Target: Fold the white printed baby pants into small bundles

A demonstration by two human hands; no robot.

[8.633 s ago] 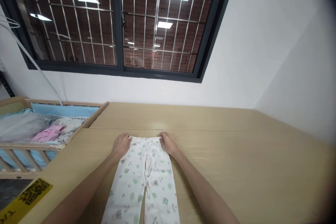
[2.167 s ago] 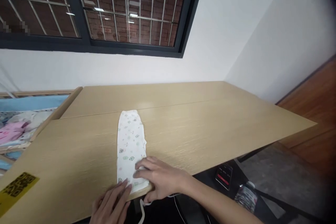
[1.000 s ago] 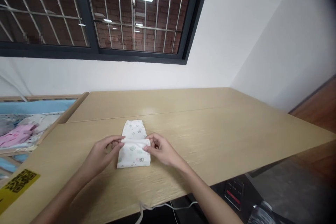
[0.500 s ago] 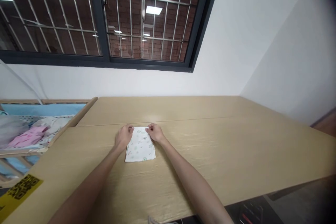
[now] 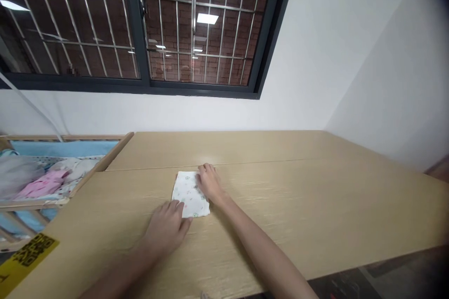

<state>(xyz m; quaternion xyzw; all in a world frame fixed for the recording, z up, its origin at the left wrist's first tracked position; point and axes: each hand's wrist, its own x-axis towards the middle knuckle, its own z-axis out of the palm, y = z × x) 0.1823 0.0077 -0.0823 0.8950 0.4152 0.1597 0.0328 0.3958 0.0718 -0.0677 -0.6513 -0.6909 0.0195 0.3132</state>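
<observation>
A: Reference: folded cloth (image 5: 189,196). Items nearer than that?
B: To the near right of the cloth, past the edge of the table (image 5: 298,205): a dark surface (image 5: 345,285), too dim for detail. To the near left of the cloth: a black-patterned yellow label (image 5: 30,257), flat on the table.

A: Left hand (image 5: 166,226)?
B: At the near left corner of the cloth, palm down, slightly blurred. Open: fingers over the corner, thumb spread apart from them, beside the near edge.

A: Position and condition of the cloth?
B: Flat on the table, between both hands. Folded to a compact, four-sided shape, narrower at the far edge. White, with a small scattered print.

A: Right hand (image 5: 209,182)?
B: At the far right edge of the cloth, touching it, with fingertips just past the corner. Gripping or merely pressing: cannot tell.

A: Beyond the cloth?
B: Just beyond: a seam (image 5: 252,162) across the table. Well to the left of the cloth: a wooden crib (image 5: 109,158) with blue lining (image 5: 70,148), pale bedding (image 5: 16,180) and pink fabric (image 5: 44,184). Farther behind the cloth: a white wall (image 5: 298,79), then a dark-framed window (image 5: 143,46) with metal bars (image 5: 194,9), and brickwork (image 5: 169,18) farthest away.
</observation>
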